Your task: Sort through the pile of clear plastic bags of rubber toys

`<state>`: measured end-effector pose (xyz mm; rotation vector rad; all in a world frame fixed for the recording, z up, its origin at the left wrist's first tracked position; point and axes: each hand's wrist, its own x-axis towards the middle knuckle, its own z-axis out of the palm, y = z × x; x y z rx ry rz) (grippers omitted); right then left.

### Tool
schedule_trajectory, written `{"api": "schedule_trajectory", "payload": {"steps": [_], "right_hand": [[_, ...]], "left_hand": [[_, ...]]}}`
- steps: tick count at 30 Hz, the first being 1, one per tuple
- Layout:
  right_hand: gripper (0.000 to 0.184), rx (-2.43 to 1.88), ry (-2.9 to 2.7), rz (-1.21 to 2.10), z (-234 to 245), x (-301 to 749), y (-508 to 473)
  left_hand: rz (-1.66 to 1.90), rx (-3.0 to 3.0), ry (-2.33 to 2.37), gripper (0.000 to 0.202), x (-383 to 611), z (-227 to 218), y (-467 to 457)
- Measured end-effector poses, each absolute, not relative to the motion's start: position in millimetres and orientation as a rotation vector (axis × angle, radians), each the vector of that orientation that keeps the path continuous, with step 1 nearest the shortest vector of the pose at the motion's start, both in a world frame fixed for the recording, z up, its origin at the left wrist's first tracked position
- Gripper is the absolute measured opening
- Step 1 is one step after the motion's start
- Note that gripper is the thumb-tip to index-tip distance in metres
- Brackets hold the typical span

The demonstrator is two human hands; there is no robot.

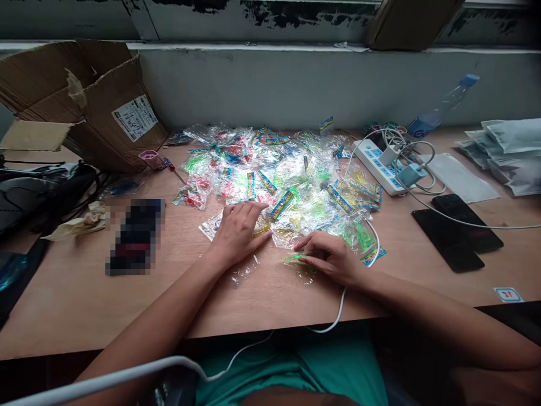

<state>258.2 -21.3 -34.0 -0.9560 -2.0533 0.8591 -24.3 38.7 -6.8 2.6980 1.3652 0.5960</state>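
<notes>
Clear packet [299,266]: green contents, long axis roughly across the table, just before the right hand [330,257], whose curled fingers clasp it. Left hand [239,234], farther off: open, flat, beside second packet [210,226]. Packet heap [270,169] beyond, on wooden table [84,304].

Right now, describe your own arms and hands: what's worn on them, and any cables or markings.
Both arms are bare, with no sleeves. The left hand and right hand show no gloves, rings or markings, and no watch is visible. A teal-green garment covers your lap. A white cable crosses in front of the left forearm at the bottom of the view.
</notes>
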Motion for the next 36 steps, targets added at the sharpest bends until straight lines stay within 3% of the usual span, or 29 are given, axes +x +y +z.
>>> {"api": "schedule_trajectory", "payload": {"steps": [2,13,25,36], "right_hand": [[0.022,-0.953,-2.055,0.850,-33,258,-21],[0.023,-1.009,-2.014,0.854,-35,257,-21],[0.026,-1.086,-1.932,0.869,-33,256,-20],[0.026,-1.024,-1.883,0.770,-34,259,-23]], "left_hand": [[0.602,2.701,1.389,0.054,-21,-7,38],[0.840,2.829,1.212,0.008,-14,-5,31],[1.434,2.856,1.249,0.015,-15,6,22],[1.280,2.918,1.049,0.021,-9,5,11]]}}
